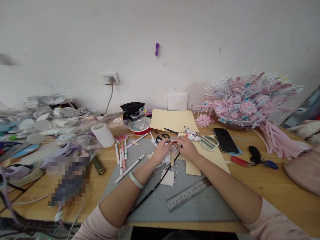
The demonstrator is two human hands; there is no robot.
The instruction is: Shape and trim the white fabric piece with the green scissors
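Note:
My left hand (162, 151) and my right hand (188, 149) meet over the far half of a grey cutting mat (150, 210). The fingers of both are closed, pinched together on something small that I cannot make out. A green-white bangle (136, 180) circles my left wrist. Under the hands lie paper scraps, among them a torn white piece (168, 177). A black cord (147, 195) runs from near the fingers toward the front edge. Beyond them are black-handled scissors (162, 136). A steel ruler (186, 195) lies slanted beneath my right forearm.
Several markers (130, 169) lie left of my hands, near a white paper roll (103, 135). Yellow card (172, 120), pale-handled scissors (209, 143), a phone (226, 140) and keys (256, 158) lie beyond and right. A pink beaded headdress (246, 103) stands back right; clutter fills the left.

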